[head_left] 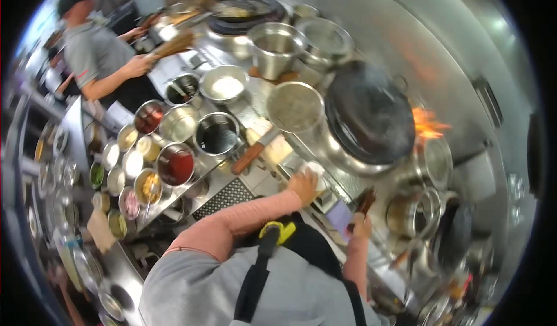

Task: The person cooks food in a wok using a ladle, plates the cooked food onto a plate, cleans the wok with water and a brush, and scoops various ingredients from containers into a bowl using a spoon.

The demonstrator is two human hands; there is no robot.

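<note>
My left hand (304, 187) reaches to the front edge of the stove, its fingers closed on a white cloth-like thing (315, 171). My right hand (361, 227) is wrapped around a dark brown handle (366, 200) that points up and away; what it belongs to is blurred. Ahead of both hands a large black wok (371, 114) sits on a burner with smoke over it. Orange flames (429, 123) rise at its right side. Left of my left hand a cleaver-like tool with a wooden handle (250, 156) lies on the counter.
A round strainer (296, 107) stands beside the wok, with steel pots (275, 50) behind. Containers of red sauce (176, 165), dark liquid (216, 133) and chopped food crowd the left. A co-worker (107, 53) holds a bamboo whisk (174, 44). Another pot (413, 212) stands right.
</note>
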